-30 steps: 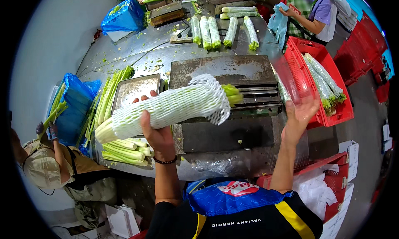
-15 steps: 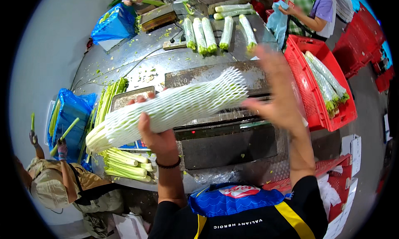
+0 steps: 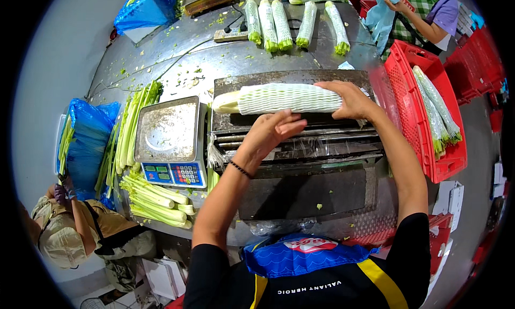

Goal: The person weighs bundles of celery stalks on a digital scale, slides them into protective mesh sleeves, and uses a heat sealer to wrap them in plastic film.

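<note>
1. Gripping the netted celery (image 3: 289, 99) by its right end, the right hand (image 3: 351, 100) has its fingers on the far side and its thumb on the near side. Probably smart, since a round bundle could roll if nothing pinned it.

2. The celery itself lies crosswise over the back plate of a metal machine (image 3: 289, 77), to the right of the scale (image 3: 167, 129). Its bare pale base pokes out of the net toward the scale side; the other end is hidden under that right hand.

3. The left hand (image 3: 271, 131) is just in front of the bundle, fingers loose and spread, not closed around anything. Can't tell if the fingertips touch the net. My guess is it's hanging there as a backup stop.

4. Loose stalks (image 3: 156, 201) are heaped on the near side of the scale, with longer stalks (image 3: 134, 126) along its left. Handy for the pan, I'd say.

5. Beyond the scale, off to the right, more netted bundles (image 3: 268, 24) lie with their leafy ends facing this way, likely lined up for easy grabbing.

6. Well right of the scale, a red crate (image 3: 399, 91) has wrapped celery (image 3: 437, 113) lying lengthwise, which presumably packs neater.
</note>
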Demonstrator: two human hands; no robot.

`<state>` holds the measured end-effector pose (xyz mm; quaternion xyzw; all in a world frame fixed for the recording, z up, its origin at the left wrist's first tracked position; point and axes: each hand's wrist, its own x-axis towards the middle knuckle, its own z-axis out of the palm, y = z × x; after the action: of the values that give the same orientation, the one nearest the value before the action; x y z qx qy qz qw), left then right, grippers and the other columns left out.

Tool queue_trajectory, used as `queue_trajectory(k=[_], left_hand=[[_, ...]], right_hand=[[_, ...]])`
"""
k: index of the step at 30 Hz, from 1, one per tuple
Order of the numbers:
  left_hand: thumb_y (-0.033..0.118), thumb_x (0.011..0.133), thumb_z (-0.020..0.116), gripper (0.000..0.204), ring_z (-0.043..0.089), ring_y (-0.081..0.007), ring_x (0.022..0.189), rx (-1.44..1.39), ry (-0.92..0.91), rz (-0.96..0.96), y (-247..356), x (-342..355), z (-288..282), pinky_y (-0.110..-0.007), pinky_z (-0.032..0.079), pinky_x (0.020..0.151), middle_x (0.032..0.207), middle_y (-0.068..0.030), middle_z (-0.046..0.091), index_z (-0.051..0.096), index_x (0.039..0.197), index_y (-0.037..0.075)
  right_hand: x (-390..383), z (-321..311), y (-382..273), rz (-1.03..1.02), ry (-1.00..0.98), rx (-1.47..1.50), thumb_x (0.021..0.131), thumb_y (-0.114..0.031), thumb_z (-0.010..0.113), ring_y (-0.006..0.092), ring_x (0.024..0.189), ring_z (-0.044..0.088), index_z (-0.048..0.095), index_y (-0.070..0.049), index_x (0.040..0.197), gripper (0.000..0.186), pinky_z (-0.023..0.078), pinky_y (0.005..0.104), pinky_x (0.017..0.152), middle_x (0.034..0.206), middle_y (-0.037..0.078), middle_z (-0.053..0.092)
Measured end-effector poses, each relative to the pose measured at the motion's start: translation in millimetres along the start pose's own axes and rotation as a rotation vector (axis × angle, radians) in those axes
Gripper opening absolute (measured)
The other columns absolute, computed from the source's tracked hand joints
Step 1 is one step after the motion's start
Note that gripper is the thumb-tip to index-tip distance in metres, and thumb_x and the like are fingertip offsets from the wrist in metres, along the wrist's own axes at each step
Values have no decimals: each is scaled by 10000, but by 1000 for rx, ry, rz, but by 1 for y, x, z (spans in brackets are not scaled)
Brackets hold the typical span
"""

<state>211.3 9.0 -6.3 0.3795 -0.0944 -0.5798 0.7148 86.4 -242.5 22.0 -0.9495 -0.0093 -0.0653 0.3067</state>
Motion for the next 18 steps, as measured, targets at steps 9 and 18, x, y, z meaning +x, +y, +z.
queue_trajectory(k=[9,18], left_hand=[[215,835,725,557,449,-392,1264,2121,321,734,61,-18,-27,-456,378,1046,1305,-154,548,517,1346,137],[181,840,717,508,504,-369,1182,1913,487,827,41,-55,-46,-445,422,991,1272,-174,547,533,1300,66]], right_hand=[[20,5,15,-109,-178,-13,639,-92,775,336,1089,543,594,-65,1260,647,446,394,927,1138,136,579],[-103,9,-47,181,536,-162,806,-146,730,300,1004,576,640,-76,1140,353,456,422,873,1029,98,643]])
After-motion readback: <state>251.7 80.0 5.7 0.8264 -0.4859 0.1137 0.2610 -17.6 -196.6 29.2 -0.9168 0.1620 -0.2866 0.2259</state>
